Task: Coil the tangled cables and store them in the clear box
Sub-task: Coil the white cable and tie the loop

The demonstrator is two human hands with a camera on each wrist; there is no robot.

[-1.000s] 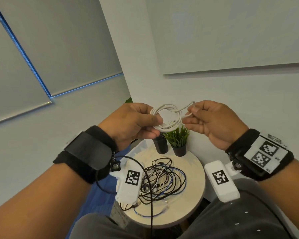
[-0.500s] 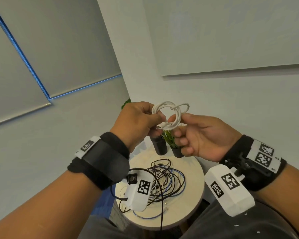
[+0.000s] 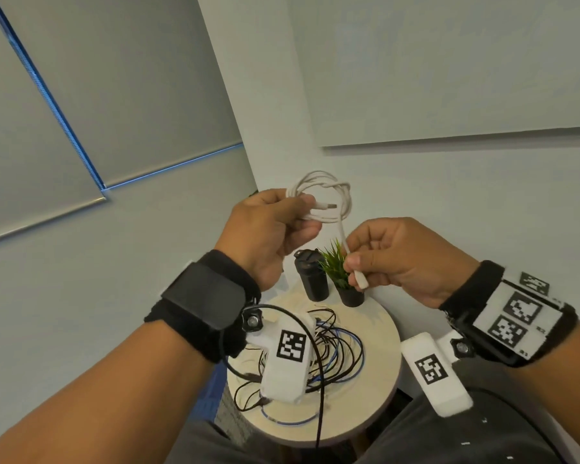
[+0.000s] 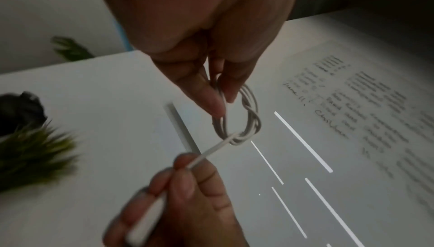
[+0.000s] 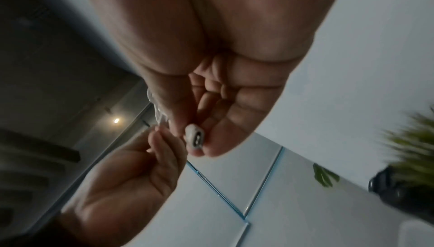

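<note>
since a moment ago the right hand (image 3: 402, 259) has dropped away from the coil, drawing one end of the white cable (image 3: 318, 195) down and out, so the two hands are now apart instead of bunched together. nearest us, two white wrist units, each with a black-and-white square marker, ride under the forearms. below them, one round pale table (image 3: 379, 370) carries a tangle of thin cables (image 3: 339, 356), black, blue and white, too knotted to count. at its far edge stand two small dark pots: one black cylinder (image 3: 312, 279), one spiky green plant (image 3: 337, 266). up in the air, the right hand pinches the cable's free end, its flat white plug (image 5: 196, 138) poking out below the fingertips. the left hand (image 3: 268, 229) grips the single small coil, a few smooth round loops with a twist wrapped through them, held above the table. the writing on the far board is blurred, unreadable.
</note>
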